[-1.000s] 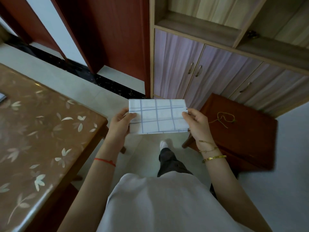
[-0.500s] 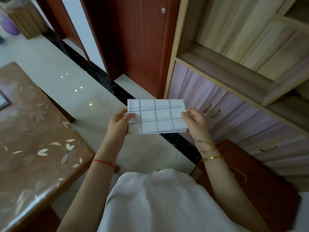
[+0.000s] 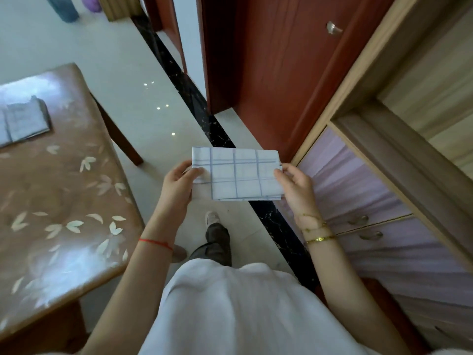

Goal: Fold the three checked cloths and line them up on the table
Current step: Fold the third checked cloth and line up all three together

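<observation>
I hold a folded white cloth with blue checks [image 3: 236,174] flat in the air over the floor, in front of my chest. My left hand [image 3: 179,184] pinches its left edge and my right hand [image 3: 297,187] pinches its right edge. A brown table with a leaf pattern [image 3: 64,201] stands to my left. On its far left part lies another folded checked cloth [image 3: 25,121], partly cut off by the frame edge. A third cloth is not visible.
A wooden cabinet with lilac doors [image 3: 371,201] rises close on my right, next to a red-brown door [image 3: 268,73]. Pale tiles with a black strip [image 3: 194,98] run ahead. A blue container [image 3: 64,8] and a purple object stand far off.
The view has swung left toward the table; the folded cloth on it has come into sight. Both hands keep the same hold on the cloth. The red-brown stool has left the view.
</observation>
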The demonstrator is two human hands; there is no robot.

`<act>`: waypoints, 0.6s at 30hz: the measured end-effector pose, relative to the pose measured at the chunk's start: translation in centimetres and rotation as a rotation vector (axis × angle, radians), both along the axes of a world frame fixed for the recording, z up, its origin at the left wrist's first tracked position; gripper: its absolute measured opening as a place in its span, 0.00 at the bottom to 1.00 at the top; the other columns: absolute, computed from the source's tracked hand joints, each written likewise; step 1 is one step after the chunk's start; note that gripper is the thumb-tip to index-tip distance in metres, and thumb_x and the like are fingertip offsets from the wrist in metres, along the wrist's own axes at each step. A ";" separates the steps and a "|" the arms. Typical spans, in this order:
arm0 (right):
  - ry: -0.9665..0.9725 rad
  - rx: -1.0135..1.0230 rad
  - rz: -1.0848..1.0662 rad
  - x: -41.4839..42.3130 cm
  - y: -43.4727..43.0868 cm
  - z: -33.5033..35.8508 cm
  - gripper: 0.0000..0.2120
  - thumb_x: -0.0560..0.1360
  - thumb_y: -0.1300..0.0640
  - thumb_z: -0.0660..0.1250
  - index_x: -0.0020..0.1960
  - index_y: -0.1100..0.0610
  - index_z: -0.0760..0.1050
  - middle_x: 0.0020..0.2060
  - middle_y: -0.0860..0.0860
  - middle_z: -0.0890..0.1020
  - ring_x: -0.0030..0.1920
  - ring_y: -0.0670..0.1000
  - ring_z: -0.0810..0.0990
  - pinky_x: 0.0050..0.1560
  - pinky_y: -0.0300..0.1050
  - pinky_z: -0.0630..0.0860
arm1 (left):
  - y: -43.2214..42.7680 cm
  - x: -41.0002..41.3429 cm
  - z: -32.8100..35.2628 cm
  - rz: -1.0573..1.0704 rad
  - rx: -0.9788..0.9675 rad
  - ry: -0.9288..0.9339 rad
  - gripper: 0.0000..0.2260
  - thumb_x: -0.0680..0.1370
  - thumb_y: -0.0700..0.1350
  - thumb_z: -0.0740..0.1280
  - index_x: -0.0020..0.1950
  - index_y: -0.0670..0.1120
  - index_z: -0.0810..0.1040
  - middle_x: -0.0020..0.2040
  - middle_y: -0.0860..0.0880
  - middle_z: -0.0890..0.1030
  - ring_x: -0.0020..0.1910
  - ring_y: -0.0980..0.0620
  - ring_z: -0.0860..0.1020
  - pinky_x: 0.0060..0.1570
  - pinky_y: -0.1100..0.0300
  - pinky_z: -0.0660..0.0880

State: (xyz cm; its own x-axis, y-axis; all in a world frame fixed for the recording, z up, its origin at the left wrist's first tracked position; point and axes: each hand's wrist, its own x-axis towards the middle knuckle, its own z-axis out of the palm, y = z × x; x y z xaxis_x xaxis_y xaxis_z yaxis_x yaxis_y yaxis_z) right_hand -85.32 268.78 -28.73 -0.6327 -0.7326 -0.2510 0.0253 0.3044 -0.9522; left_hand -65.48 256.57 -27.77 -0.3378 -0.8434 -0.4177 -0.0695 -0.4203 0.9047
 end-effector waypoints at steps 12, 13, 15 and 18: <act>-0.010 0.027 0.226 -2.2 -22.5 1.2 0.05 0.79 0.61 0.63 0.45 0.56 0.75 0.33 0.44 0.79 0.28 0.37 0.73 0.28 0.30 0.67 | -17.7 -0.4 0.5 0.181 0.013 -0.036 0.14 0.79 0.38 0.64 0.63 0.46 0.78 0.55 0.43 0.84 0.56 0.39 0.82 0.59 0.39 0.75; -0.004 0.024 0.240 -2.2 -24.2 1.3 0.04 0.79 0.60 0.63 0.46 0.56 0.75 0.33 0.46 0.79 0.29 0.40 0.72 0.29 0.31 0.66 | -19.2 -0.3 0.6 0.192 0.009 -0.038 0.14 0.78 0.38 0.64 0.63 0.46 0.79 0.55 0.44 0.84 0.56 0.40 0.82 0.59 0.39 0.75; 0.007 0.017 0.286 -2.0 -28.0 1.4 0.04 0.78 0.58 0.64 0.45 0.54 0.75 0.36 0.51 0.81 0.33 0.45 0.73 0.31 0.35 0.67 | -22.2 0.0 0.9 0.220 0.011 -0.025 0.14 0.78 0.36 0.64 0.63 0.45 0.79 0.54 0.44 0.85 0.52 0.42 0.82 0.57 0.41 0.75; 0.000 0.017 0.333 -1.9 -32.7 0.9 0.03 0.75 0.54 0.65 0.46 0.52 0.77 0.42 0.62 0.83 0.39 0.53 0.75 0.38 0.47 0.70 | -25.7 0.5 1.3 0.259 0.013 -0.015 0.15 0.78 0.35 0.64 0.63 0.44 0.79 0.51 0.45 0.85 0.49 0.46 0.82 0.57 0.44 0.76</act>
State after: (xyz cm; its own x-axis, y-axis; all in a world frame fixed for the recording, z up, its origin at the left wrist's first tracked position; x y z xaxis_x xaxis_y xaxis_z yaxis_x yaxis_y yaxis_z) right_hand -87.22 236.13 -27.83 -0.3591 -0.8949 -0.2650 -0.0784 0.3118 -0.9469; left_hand -64.96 230.86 -26.44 -0.1053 -0.8956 -0.4321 0.0283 -0.4371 0.8990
